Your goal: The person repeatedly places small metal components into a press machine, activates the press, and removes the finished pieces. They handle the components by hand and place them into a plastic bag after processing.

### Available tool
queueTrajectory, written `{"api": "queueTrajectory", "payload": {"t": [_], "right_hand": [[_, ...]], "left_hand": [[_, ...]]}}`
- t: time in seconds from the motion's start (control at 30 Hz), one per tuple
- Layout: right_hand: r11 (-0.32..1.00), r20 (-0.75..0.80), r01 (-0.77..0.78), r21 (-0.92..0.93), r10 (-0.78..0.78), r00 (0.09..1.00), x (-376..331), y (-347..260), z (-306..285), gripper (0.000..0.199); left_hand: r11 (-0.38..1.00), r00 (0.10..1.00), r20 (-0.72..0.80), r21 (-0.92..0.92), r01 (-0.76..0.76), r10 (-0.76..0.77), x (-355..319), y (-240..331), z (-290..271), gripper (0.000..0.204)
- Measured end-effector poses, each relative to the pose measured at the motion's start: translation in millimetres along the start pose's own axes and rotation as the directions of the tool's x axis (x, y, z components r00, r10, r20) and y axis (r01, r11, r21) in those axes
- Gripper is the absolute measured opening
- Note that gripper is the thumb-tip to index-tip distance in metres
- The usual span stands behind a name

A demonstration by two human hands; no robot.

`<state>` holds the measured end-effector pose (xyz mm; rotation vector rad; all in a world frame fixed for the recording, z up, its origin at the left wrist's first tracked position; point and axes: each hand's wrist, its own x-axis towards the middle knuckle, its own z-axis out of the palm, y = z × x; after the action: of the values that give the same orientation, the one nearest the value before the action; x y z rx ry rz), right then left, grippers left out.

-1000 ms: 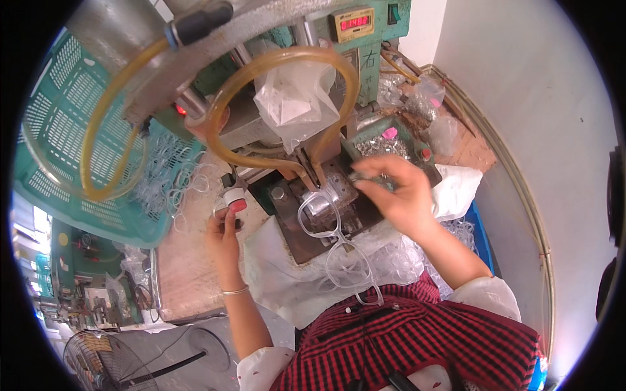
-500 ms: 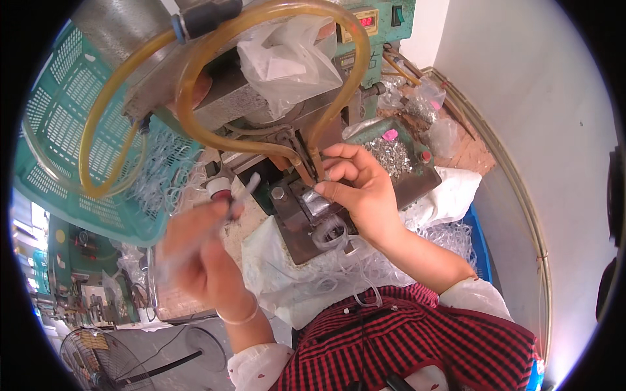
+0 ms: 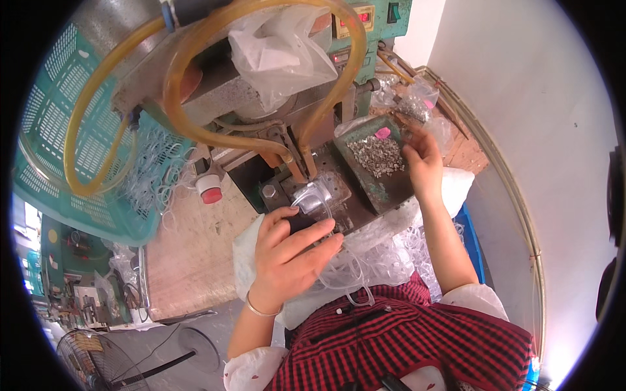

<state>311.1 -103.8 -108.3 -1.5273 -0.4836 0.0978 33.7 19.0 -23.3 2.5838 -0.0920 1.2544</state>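
Note:
My left hand (image 3: 290, 257) is at the front of a machine's dark metal base (image 3: 355, 212). Its fingers hold a looped clear plastic strap (image 3: 318, 185), which lies over the shiny metal block (image 3: 312, 199). Directly above that block, the tips of two brown tool arms (image 3: 298, 171) point down. My right hand (image 3: 427, 163) rests at the right edge of a green metal tray (image 3: 360, 125), thumb and fingers apart with nothing visible in them. The hand covers the spot of a red button seen there earlier. Small silvery metal pieces (image 3: 378, 155) fill much of the tray.
A red button (image 3: 210, 194) in a white housing sits left of the base. Yellowish hoses (image 3: 173, 85) loop overhead. At left, a teal basket (image 3: 98, 218) holds tangled clear straps. More straps (image 3: 365, 260) lie in front of my lap. A wall (image 3: 515, 130) stands to the right.
My left hand has come from beside the left button to the strap at the block. My right hand has left the block and moved right to the tray's edge.

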Motion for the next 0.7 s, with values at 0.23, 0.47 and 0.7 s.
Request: {"api": "queueTrajectory", "payload": {"t": [0.23,0.47,0.7], "right_hand": [[0.637,0.283,0.362,-0.681,-0.227,0.932,-42,-22,-8,0.014],[0.613,0.252,0.366,-0.7,-0.267,0.93,-46,-13,0,0.008],[0.781,0.207,0.381,-0.495,-0.32,0.924,-45,-22,4,0.01]], "left_hand": [[1.0,1.0,0.001,-0.011,0.022,-0.022,-4,-2,-1,0.032],[0.972,0.981,-0.074,0.143,0.187,-0.178,-51,27,-12,0.025],[0.695,0.796,-0.342,0.391,0.603,-0.499,-58,-127,-58,0.03]]}}
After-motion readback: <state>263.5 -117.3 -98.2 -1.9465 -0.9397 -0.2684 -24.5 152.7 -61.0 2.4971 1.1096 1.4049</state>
